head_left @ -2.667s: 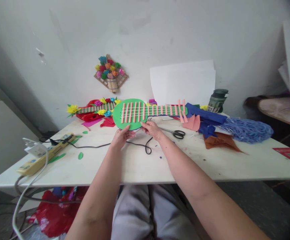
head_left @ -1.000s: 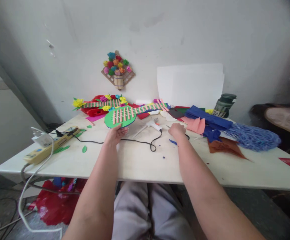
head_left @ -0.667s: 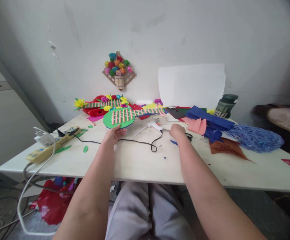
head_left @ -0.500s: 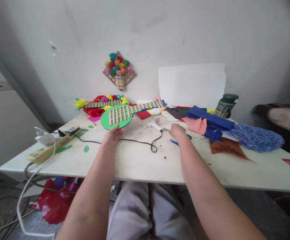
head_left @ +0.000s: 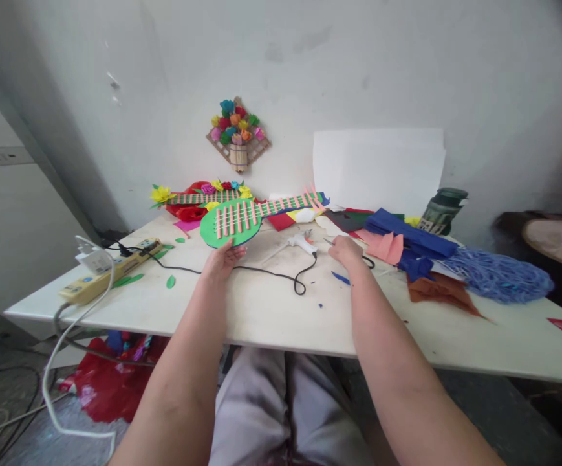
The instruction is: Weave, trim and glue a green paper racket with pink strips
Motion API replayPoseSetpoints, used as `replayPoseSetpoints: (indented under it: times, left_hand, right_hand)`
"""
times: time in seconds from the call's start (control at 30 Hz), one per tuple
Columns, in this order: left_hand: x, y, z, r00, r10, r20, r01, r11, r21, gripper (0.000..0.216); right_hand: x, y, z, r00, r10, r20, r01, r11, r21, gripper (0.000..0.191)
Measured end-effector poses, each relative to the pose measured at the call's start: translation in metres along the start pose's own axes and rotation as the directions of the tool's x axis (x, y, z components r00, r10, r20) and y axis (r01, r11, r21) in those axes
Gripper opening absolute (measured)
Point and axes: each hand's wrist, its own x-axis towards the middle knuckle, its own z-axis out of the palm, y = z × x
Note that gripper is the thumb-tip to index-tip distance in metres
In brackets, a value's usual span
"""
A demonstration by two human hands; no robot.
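Note:
My left hand (head_left: pixel 222 257) grips the lower edge of a green paper guitar (head_left: pixel 232 222) with pink strips, holding it tilted above the white table (head_left: pixel 271 310); its neck points right. My right hand (head_left: pixel 345 248) rests curled on black scissors (head_left: pixel 367 261), mostly hidden under it. A white glue gun (head_left: pixel 301 243) lies between the hands, its black cord (head_left: pixel 266 273) looping toward me.
A second flower-trimmed guitar (head_left: pixel 198 197) lies at the back left. Coloured felt and paper (head_left: pixel 401 238), blue yarn (head_left: pixel 498 277) and a dark jar (head_left: pixel 442 208) fill the right. A power strip (head_left: pixel 110 270) sits left; white sheets (head_left: pixel 378 167) lean on the wall.
My right hand let go of the guitar and went right onto the scissors. My left hand alone swung the guitar left and lower, then tilted it up.

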Motion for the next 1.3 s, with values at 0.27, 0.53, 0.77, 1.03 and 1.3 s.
replayPoseSetpoints:
  times: [0.27, 0.53, 0.77, 1.03, 1.3]
  left_hand:
    - [-0.002, 0.001, 0.003, 1.000, -0.005, -0.018, 0.005, 1.000, -0.009, 0.010]
    - [-0.001, 0.001, 0.003, 1.000, -0.007, -0.016, 0.007, 1.000, -0.003, 0.011]
    - [0.001, 0.002, 0.000, 0.999, -0.036, -0.041, 0.036, 0.999, -0.002, 0.012]
    - [-0.002, 0.005, 0.003, 0.998, -0.053, -0.038, 0.054, 0.998, 0.027, 0.010]
    - [-0.005, 0.006, 0.003, 0.997, -0.073, -0.019, 0.074, 0.994, 0.084, 0.011]
  right_hand:
    - [-0.014, -0.032, 0.009, 0.973, -0.218, -0.079, 0.215, 0.976, -0.046, 0.050]
    - [-0.005, -0.037, 0.027, 0.949, -0.286, -0.131, 0.277, 0.957, -0.083, 0.035]
    - [0.002, -0.005, 0.009, 0.978, -0.197, -0.068, 0.193, 0.979, -0.061, 0.033]
    - [-0.003, 0.001, 0.002, 0.979, -0.185, -0.080, 0.181, 0.982, -0.054, 0.044]
    - [-0.012, -0.017, -0.006, 0.892, -0.327, -0.311, 0.342, 0.940, -0.006, 0.042]
